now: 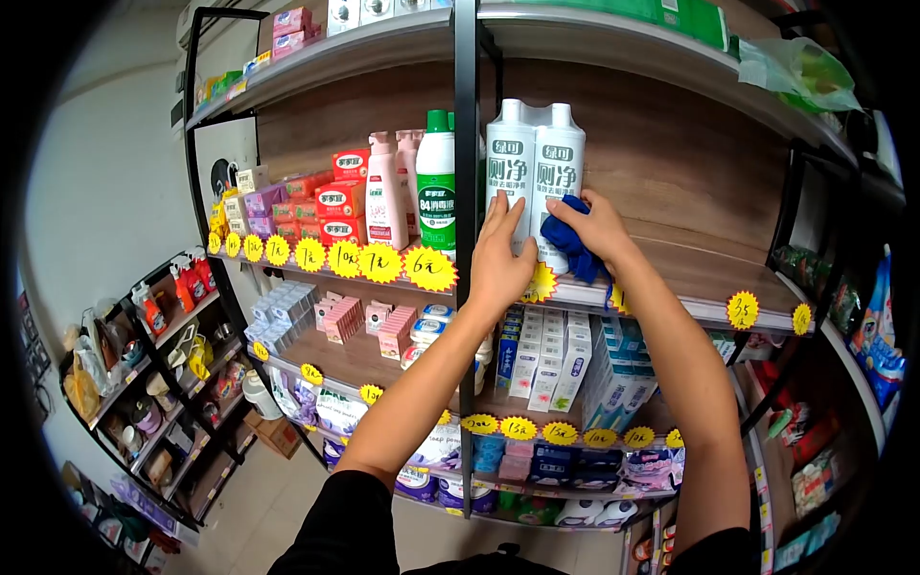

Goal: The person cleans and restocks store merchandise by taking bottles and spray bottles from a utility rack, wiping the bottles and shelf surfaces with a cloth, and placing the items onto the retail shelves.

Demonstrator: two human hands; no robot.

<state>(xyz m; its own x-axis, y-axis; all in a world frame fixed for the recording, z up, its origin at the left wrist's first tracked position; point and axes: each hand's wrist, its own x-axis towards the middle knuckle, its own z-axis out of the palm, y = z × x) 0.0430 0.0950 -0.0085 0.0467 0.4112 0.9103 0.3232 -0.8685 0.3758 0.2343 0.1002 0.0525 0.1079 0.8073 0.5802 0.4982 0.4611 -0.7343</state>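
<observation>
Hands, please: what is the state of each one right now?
Left hand: open, against the front of the left white bottle.
Right hand: closed on the blue cloth, at the right white bottle.

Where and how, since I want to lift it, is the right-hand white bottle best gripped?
Probably by the upper body, below the shoulder, from the right: the bottle stands upright with open shelf on that side, while the other white bottle stands close at its left. Lower, the blue cloth in the right hand covers part of its front.
</observation>
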